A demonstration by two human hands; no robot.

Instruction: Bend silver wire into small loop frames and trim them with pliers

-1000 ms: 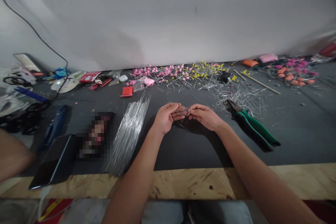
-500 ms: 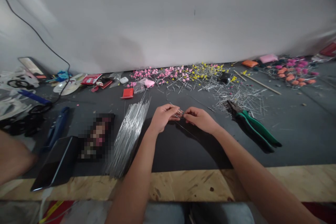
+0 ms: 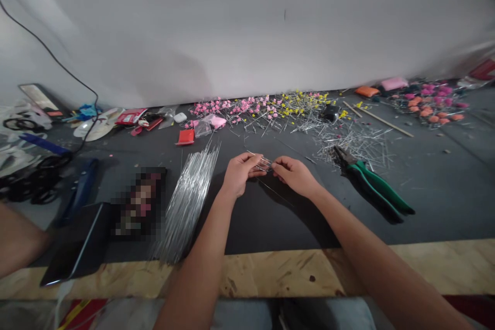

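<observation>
Your left hand (image 3: pixel 237 174) grips thin metal wires (image 3: pixel 264 160) while your right hand (image 3: pixel 293 172) pinches their right end; a wire bundle (image 3: pixel 191 196) lies left, green-handled pliers (image 3: pixel 381 186) right.

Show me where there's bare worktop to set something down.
Bare worktop shows right of the green-handled pliers, and between the wooden front edge and the left hand and right hand, which hold thin wire. It is crowded along the wall, with pink-tipped wires and yellow-tipped wires, and left of the wire bundle.

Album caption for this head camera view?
Fingers hold thin wire between a silvery wire bundle and green-handled pliers.
</observation>
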